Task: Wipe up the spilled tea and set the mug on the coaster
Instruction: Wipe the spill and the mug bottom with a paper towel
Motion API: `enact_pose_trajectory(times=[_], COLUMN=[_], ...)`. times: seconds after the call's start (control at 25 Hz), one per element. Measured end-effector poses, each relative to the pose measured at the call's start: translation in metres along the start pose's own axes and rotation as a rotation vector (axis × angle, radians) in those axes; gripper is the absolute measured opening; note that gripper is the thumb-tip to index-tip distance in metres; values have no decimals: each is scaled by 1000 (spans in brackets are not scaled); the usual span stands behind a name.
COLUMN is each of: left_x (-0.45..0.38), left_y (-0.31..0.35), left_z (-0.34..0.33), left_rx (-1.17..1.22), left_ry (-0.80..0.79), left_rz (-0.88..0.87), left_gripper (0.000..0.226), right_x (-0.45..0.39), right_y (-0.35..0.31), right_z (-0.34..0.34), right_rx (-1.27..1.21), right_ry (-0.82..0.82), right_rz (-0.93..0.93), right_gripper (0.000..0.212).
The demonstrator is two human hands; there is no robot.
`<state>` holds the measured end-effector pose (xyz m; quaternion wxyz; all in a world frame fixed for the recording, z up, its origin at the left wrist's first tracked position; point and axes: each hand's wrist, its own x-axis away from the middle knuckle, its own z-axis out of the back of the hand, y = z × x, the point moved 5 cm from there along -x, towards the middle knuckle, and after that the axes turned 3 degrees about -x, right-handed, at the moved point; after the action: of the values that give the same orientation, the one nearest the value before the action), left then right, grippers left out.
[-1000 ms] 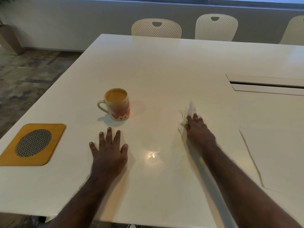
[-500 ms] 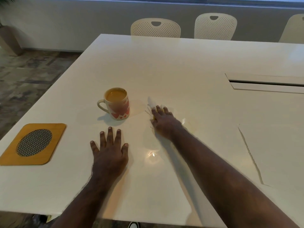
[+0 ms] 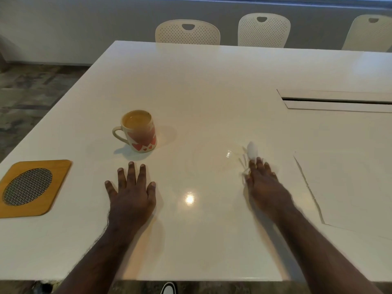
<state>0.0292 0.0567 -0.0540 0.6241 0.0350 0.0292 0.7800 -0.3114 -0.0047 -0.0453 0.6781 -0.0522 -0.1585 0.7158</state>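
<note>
A cream mug [image 3: 139, 132] with red hearts, full of tea, stands upright on the white table [image 3: 212, 85], its handle pointing left. The wooden coaster [image 3: 31, 187] with a dark mesh oval lies at the table's left edge, apart from the mug. My left hand [image 3: 132, 192] rests flat with fingers spread, just in front of the mug. My right hand [image 3: 264, 185] presses a white tissue [image 3: 252, 152] against the table, right of the mug; it is motion-blurred. A small wet glint [image 3: 229, 153] shows left of the tissue.
Three cream perforated chairs [image 3: 187, 31] stand behind the far edge. A cable slot with a flap [image 3: 337, 101] is set into the table at the right. A seam line [image 3: 309, 187] runs down the right part of the tabletop.
My right hand slid the tissue left toward the mug, then back to the right. My left hand and the mug stayed in place.
</note>
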Motion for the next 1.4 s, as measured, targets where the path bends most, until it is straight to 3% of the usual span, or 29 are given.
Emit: enact_pose_trajectory(times=[0.08, 0.16, 0.36, 0.44, 0.52, 0.68, 0.76, 0.84, 0.96, 1.08, 1.16, 1.28, 1.4], left_x=[1, 1, 1, 3, 2, 1, 1, 1, 0, 0, 0, 1, 0], left_y=[1, 1, 1, 1, 1, 3, 2, 0, -2, -1, 0, 1, 2], left_z=[0, 0, -2, -2, -1, 0, 0, 0, -1, -1, 0, 1, 2], left_rx=[-9, -7, -7, -6, 0, -3, 4, 14, 26, 29, 31, 42, 23], left_ry=[-2, -5, -20, -22, -16, -18, -16, -13, -18, -17, -12, -3, 6], left_rz=[-4, -6, 3, 4, 2, -6, 5, 11, 15, 11, 11, 5, -12], left_gripper=[77, 80, 78, 79, 81, 82, 79, 73, 69, 65, 64, 64, 64], right_x=[-26, -33, 47, 67, 38, -64, -93, -105, -81, -2, 55, 88, 42], right_y=[6, -14, -107, -111, -83, 2, 4, -27, -97, -144, -140, -90, -21], right_z=[10, 6, -44, -49, -35, 21, 31, 22, -10, -41, -49, -39, -12], right_rx=[-8, 14, 67, 43, 57, 62, 35, 30, 34, 49, 47, 84, 90], right_ry=[14, 20, -7, -67, -31, 42, 52, 23, -42, -105, -99, 7, 38], right_rz=[-77, -34, 453, 535, 469, -43, -132, -69, 216, 507, 622, 559, 264], right_gripper=[56, 57, 58, 59, 58, 56, 55, 56, 56, 57, 56, 55, 56])
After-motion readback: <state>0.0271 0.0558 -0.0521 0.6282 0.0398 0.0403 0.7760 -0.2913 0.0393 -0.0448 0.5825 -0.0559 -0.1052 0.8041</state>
